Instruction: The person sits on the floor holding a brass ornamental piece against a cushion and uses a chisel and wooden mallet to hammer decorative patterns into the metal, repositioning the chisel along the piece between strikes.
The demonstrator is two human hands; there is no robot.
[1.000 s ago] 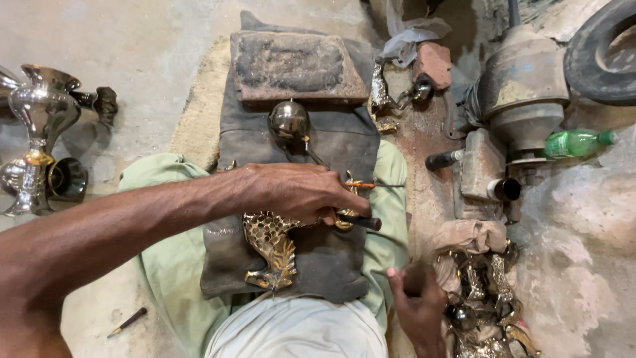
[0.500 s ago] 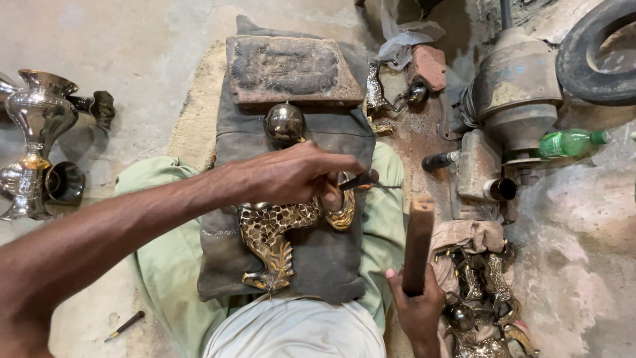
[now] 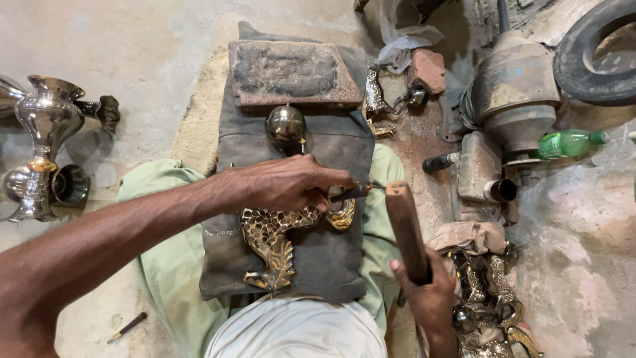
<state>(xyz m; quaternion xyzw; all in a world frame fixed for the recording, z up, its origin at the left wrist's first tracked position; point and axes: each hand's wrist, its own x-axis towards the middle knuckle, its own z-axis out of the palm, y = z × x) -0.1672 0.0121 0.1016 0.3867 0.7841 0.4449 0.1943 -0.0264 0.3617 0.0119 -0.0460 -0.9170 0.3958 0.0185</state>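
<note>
A brass fish-shaped ornament (image 3: 270, 240) with scaled body lies on a dark cloth pad (image 3: 331, 252) across my lap. My left hand (image 3: 285, 184) rests over its upper part, pinching a thin metal punch (image 3: 351, 193) whose tip points right. My right hand (image 3: 430, 298) grips a brown wooden stick (image 3: 405, 229), raised upright just right of the punch. A round metal knob (image 3: 285, 124) sits on the pad above my left hand.
A worn rectangular block (image 3: 291, 73) lies beyond the pad. Silver and brass vases (image 3: 40, 142) stand at the left. A metal motor housing (image 3: 517, 93), a green bottle (image 3: 563, 143) and a tyre (image 3: 596, 53) are at the right. Several brass pieces (image 3: 483, 292) are heaped by my right hand.
My right hand has lifted the wooden stick from low at my side up beside the punch. My left hand has shifted slightly up on the ornament, still holding the punch.
</note>
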